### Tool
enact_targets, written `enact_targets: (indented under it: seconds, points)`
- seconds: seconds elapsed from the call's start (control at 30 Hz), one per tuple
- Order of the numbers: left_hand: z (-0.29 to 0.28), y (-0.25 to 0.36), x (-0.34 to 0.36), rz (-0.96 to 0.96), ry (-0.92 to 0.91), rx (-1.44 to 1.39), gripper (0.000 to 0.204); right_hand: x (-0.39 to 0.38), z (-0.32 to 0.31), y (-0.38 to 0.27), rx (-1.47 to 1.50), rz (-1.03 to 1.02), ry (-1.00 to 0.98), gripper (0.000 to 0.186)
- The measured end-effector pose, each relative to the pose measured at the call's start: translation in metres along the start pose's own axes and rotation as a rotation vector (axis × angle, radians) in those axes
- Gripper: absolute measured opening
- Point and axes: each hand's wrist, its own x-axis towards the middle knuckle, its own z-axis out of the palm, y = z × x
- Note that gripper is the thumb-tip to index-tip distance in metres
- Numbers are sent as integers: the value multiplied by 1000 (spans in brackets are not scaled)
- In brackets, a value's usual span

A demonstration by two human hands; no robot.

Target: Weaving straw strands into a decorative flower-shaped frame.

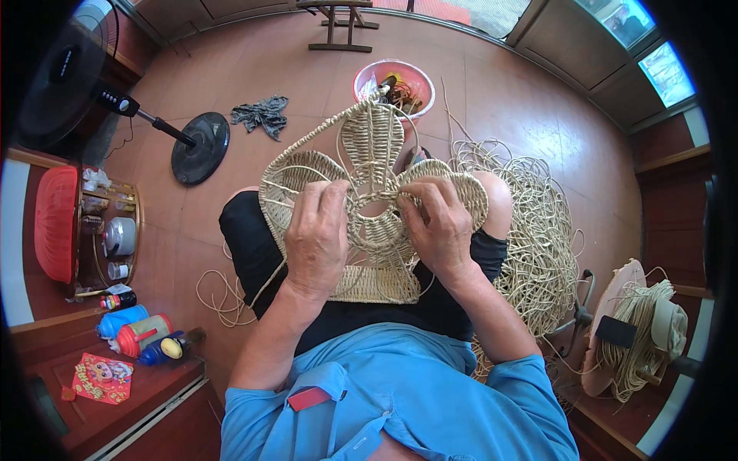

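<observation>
A flower-shaped woven cord piece (372, 142) stands over my lap, its petals spread around a round ring in the middle. My left hand (317, 234) is closed, its fingertips pinching the weave at the left side of the ring. On the ring's right side, my right hand (438, 223) is bent inward with thumb and fingers pressed on the strands. A twisted rope edge rises along the upper left of the piece. Below the ring lies a flat woven band (375, 284). Loose cord trails from the piece past my left wrist. What sits between the fingertips is partly hidden.
A big tangle of cord (530, 230) covers the floor at my right, near a cord reel (634, 338). Ahead stand a pink basin (425, 81) and a wooden stool (340, 31). A fan base (200, 150), a grey cloth (261, 115) and thermos flasks (144, 333) are at left.
</observation>
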Motion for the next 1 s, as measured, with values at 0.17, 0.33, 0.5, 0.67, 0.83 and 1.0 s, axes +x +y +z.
enact_targets:
  seconds: [0.17, 0.33, 0.5, 0.67, 0.83, 1.0]
  points:
    - [-6, -8, -3, -45, 11, 26, 18, 0, 7, 2, 17, -87, 56, 13]
    - [-12, -20, -6, -103, -1, -86, 9, 1, 8, -1, -12, -81, 28, 17]
    - [-21, -27, -20, -228, -158, -205, 10, 0, 9, -4, -66, -68, 18, 19]
    - [-27, -31, -25, -177, -197, -195, 12, 2, 9, -5, -49, -77, 17, 21]
    - [-29, -36, -20, -287, -229, -249, 15, 4, 11, -13, -111, -120, 30, 29]
    - [-30, -35, -20, -293, -221, -244, 14, 11, 15, -12, -158, -169, -49, 34]
